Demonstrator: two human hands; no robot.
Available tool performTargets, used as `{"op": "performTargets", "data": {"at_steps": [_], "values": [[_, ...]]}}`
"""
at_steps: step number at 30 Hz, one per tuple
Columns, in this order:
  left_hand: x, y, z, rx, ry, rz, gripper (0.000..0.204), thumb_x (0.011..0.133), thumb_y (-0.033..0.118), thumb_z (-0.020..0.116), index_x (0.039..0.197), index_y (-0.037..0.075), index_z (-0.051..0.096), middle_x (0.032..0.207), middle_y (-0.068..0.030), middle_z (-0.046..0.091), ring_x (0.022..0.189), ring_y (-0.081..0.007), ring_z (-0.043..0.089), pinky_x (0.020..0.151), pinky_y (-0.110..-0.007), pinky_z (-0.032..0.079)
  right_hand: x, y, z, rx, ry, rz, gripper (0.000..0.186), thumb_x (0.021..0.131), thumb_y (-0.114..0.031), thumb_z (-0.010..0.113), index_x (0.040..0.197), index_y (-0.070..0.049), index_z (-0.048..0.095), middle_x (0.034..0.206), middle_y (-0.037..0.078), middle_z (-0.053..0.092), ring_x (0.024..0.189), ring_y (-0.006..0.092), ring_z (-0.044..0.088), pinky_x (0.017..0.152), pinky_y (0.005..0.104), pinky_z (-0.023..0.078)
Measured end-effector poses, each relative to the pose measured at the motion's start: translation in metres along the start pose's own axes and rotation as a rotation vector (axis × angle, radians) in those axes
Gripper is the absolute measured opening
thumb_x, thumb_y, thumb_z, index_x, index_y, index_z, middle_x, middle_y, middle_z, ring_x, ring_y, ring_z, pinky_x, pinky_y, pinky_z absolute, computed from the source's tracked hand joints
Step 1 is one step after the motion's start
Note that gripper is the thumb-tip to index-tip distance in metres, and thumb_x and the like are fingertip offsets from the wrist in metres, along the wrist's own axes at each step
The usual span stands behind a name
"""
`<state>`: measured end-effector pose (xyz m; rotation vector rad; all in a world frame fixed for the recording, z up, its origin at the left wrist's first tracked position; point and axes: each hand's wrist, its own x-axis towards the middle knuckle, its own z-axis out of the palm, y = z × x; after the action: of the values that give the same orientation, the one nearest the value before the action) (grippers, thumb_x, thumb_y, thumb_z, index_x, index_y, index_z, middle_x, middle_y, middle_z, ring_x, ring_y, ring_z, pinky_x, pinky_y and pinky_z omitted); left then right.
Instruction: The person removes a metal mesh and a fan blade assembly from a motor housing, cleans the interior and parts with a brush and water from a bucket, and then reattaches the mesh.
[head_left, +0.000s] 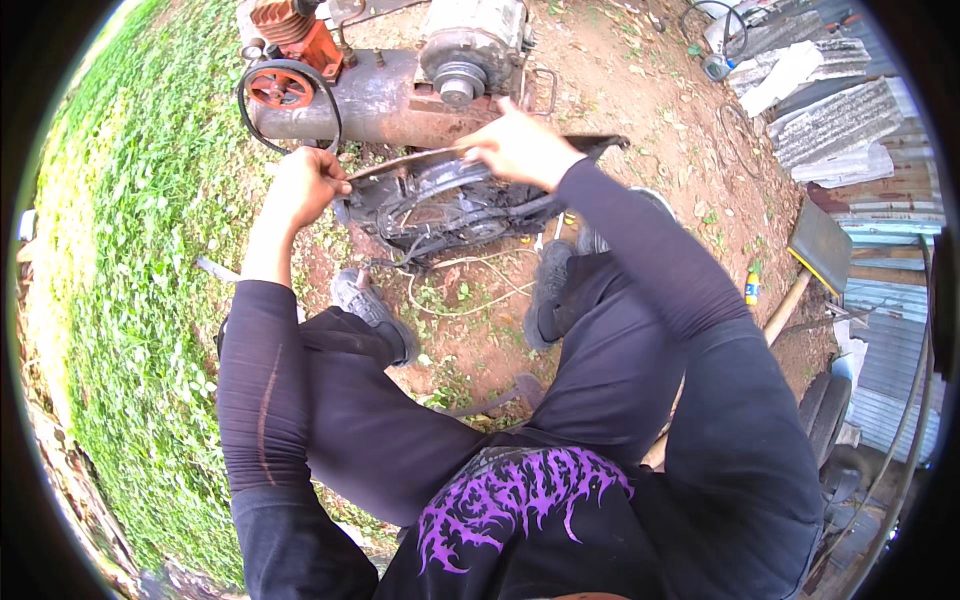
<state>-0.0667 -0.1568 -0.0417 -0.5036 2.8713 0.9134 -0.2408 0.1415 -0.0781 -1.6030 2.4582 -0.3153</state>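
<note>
Between my feet stands a greasy black frame-like machine part [440, 205] with a long top rim, curved bars and wires hanging from it; I cannot tell its exact kind. My left hand [308, 188] pinches the left end of that rim, fingers closed around it. Over the rim right of the middle is my right hand [520, 148], its fingers bent onto the edge and one finger raised. Just behind the part sits a rusty air compressor [385, 100] with an orange pump, a belt wheel with a black belt, and a grey motor [475, 45].
A pale cord [470, 312] loops on the dirt between my shoes. Grass covers the left side. To the right lie a shovel [820, 245], a small yellow-and-blue bottle [752, 287], corrugated metal sheets [840, 115] and a tyre [825, 415].
</note>
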Motion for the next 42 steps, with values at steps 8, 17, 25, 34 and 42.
{"op": "performTargets", "data": {"at_steps": [8, 17, 25, 34, 42], "values": [[0.017, -0.010, 0.005, -0.004, -0.026, 0.033, 0.017, 0.075, 0.000, 0.085, 0.078, 0.000, 0.069, 0.071, -0.0075, 0.066, 0.068, -0.0155, 0.061, 0.068, -0.035, 0.050, -0.103, 0.127, -0.047, 0.031, -0.013, 0.231, 0.026, 0.102, -0.027, 0.064, 0.121, -0.016, 0.078, 0.109, 0.006, 0.079, 0.104, 0.0223, 0.074, 0.126, 0.0587, 0.026], [0.013, -0.001, 0.001, 0.025, 0.019, 0.049, 0.017, 0.076, 0.004, 0.085, 0.076, -0.001, 0.069, 0.065, -0.0077, 0.064, 0.061, -0.0152, 0.057, 0.062, -0.036, 0.048, -0.081, 0.099, -0.036, -0.054, 0.103, 0.263, 0.028, 0.095, -0.023, 0.071, 0.122, -0.018, 0.078, 0.100, 0.011, 0.078, 0.089, 0.0296, 0.075, 0.120, 0.0489, 0.039], [0.014, 0.007, -0.002, 0.088, -0.024, 0.007, 0.022, 0.072, 0.004, 0.087, 0.078, -0.002, 0.067, 0.074, -0.0130, 0.069, 0.068, -0.0199, 0.063, 0.068, -0.037, 0.051, -0.095, 0.109, -0.049, -0.026, 0.121, 0.366, 0.027, 0.090, -0.030, 0.076, 0.113, -0.016, 0.081, 0.097, 0.009, 0.079, 0.095, 0.0266, 0.076, 0.106, 0.0413, 0.051], [0.011, 0.009, 0.000, 0.004, -0.005, -0.025, 0.021, 0.074, 0.004, 0.084, 0.077, -0.002, 0.065, 0.069, -0.0131, 0.063, 0.064, -0.0205, 0.058, 0.067, -0.037, 0.049, -0.096, 0.124, -0.051, 0.002, 0.089, 0.393, 0.021, 0.091, -0.028, 0.074, 0.110, -0.026, 0.082, 0.096, 0.005, 0.080, 0.092, 0.0259, 0.076, 0.121, 0.0542, 0.034], [0.016, 0.000, 0.002, 0.022, -0.001, 0.009, 0.017, 0.074, 0.004, 0.085, 0.078, -0.001, 0.069, 0.069, -0.0130, 0.065, 0.065, -0.0215, 0.062, 0.067, -0.037, 0.050, -0.075, 0.113, -0.048, 0.017, 0.020, 0.257, 0.026, 0.089, -0.022, 0.076, 0.115, -0.018, 0.081, 0.099, 0.009, 0.079, 0.090, 0.0284, 0.075, 0.089, 0.0424, 0.057]]}}
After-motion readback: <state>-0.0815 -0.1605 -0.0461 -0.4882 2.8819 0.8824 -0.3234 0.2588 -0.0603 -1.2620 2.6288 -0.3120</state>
